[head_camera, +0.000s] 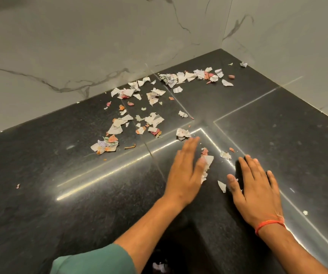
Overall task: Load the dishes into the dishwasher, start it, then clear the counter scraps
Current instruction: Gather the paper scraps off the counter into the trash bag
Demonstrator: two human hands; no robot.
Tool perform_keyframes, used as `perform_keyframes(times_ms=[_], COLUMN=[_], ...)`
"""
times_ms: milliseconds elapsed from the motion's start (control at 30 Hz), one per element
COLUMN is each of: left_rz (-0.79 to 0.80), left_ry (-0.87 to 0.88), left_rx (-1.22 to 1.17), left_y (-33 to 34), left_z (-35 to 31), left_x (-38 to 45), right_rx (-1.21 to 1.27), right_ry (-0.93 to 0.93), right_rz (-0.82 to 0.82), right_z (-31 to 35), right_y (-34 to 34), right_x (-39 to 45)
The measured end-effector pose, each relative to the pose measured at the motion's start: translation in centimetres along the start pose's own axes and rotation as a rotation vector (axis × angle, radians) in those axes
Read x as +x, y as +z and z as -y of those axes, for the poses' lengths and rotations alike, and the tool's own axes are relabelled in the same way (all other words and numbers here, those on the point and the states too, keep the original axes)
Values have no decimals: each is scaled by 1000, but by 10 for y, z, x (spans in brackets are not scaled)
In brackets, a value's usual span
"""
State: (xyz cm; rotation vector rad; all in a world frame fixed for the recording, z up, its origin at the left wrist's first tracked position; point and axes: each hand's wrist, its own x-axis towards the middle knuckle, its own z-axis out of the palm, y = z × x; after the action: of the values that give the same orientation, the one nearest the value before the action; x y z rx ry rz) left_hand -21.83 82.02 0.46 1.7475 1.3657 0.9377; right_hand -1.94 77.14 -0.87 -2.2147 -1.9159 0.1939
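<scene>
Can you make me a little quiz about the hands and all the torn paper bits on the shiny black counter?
1. True or false: both hands lie flat with straight fingers on the dark polished stone counter.
2. Which hand wears the thin orange thread wristband? A) left B) right C) neither
3. Fill in: most of the torn white and pink paper scraps lie near the pale marble ____.

Key
1. True: the left hand and the right hand are both open, with a few scraps between them.
2. B
3. wall
</scene>
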Motion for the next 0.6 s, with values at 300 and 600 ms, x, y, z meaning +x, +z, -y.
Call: perform_keyframes(times_ms=[300,600], left_rz=[-438,-177], left_ry=[-248,-245], left_rx=[349,459], left_y=[-197,-172], left_z=[103,104], left_x=[12,60], right_rx=[-18,-15], right_ry=[11,22], right_rz=[15,1], right_z=[0,0], right_y=[0,0], right_x=[2,1])
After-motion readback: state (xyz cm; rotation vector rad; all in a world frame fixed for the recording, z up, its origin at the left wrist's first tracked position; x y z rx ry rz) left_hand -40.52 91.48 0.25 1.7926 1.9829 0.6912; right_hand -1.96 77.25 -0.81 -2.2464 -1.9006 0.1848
